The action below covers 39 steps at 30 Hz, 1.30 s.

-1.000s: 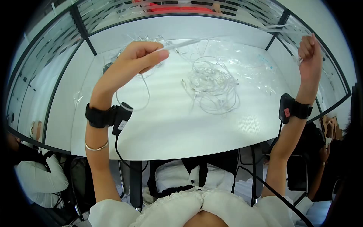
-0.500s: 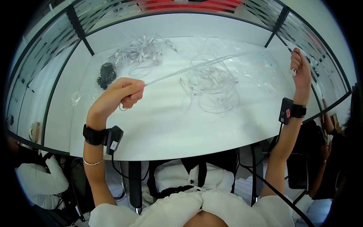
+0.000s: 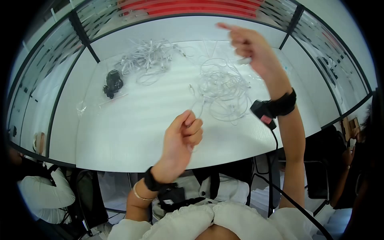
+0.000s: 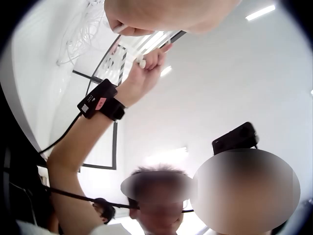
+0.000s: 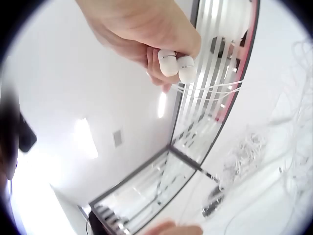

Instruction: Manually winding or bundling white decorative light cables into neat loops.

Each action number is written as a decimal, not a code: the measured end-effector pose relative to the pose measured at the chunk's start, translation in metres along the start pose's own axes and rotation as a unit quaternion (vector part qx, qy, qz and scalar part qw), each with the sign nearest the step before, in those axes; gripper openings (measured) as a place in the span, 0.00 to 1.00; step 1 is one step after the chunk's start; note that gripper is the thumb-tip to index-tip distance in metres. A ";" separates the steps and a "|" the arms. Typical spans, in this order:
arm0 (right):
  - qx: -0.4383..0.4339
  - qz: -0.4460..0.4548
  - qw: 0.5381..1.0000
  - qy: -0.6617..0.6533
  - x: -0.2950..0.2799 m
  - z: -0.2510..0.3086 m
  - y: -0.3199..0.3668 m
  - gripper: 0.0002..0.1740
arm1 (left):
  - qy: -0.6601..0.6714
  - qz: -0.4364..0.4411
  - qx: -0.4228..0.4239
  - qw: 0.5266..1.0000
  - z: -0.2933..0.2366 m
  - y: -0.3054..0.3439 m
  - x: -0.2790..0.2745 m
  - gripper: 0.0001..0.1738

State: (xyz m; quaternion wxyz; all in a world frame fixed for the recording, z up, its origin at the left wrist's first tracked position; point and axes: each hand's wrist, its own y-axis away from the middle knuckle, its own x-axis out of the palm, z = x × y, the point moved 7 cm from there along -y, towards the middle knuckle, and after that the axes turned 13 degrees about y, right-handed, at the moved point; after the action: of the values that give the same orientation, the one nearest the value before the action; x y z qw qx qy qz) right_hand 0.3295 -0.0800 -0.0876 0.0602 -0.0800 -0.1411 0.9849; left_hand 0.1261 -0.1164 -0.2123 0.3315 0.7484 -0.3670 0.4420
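Observation:
The right hand (image 3: 256, 50) is raised over the back right of the table, its index finger extended. In the right wrist view its curled fingers hold two white earbuds (image 5: 167, 64), and thin white cable strands (image 5: 215, 90) run out beside it. Low near the table's front edge, the left hand (image 3: 180, 138) has its fingers curled round a thin white cable, little of which shows. A small white piece (image 4: 120, 28) pokes from the left hand (image 4: 171, 14) in the left wrist view. Between and behind the hands lies a loose pile of white cables (image 3: 224, 86).
Another tangle of white cables (image 3: 150, 58) lies at the back left, near a black bundle in clear plastic (image 3: 114, 83). Clear plastic film is spread at the back right. Panels with a dark frame (image 3: 82, 26) enclose the table (image 3: 132, 148). Other people sit on both sides.
The left hand has come down and to the right, towards the table's front edge. The right hand has swung inward to the left. The cable stretched between them is no longer taut in view.

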 end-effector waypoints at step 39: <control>-0.050 0.052 0.960 0.272 0.111 -0.037 0.029 0.13 | -0.071 -0.060 0.326 0.941 -0.071 -0.032 0.002 0.11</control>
State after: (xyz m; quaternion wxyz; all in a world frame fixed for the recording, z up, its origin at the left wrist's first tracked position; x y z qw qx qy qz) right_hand 0.2244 -0.0818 -0.1463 0.0415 -0.3553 -0.1640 0.9193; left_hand 0.1240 -0.0419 -0.1886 0.0683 0.8655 -0.1800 0.4623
